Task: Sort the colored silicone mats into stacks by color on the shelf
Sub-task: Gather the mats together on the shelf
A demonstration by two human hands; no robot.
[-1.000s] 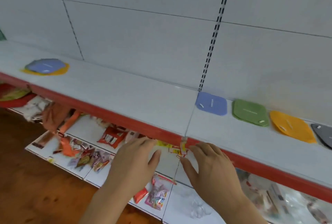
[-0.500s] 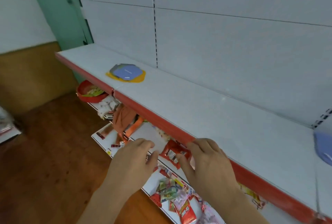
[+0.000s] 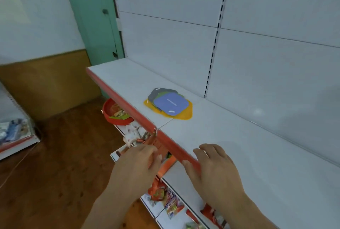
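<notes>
Mats [image 3: 170, 105] piled on shelf [image 3: 239, 136], well beyond empty hands [image 3: 211, 166]

White painted-metal shelf [image 3: 239, 136] looks smooth, faintly glossy; its red front strip [image 3: 128, 107] looks plastic. Brown wood-look floor [image 3: 55, 155] has slight sheen; flat blue silicone mat [image 3: 171, 104] matt.

Both hands, the left hand [image 3: 137, 164] and right hand [image 3: 213, 169], are bare, forearms unsleeved, with short nails.
</notes>
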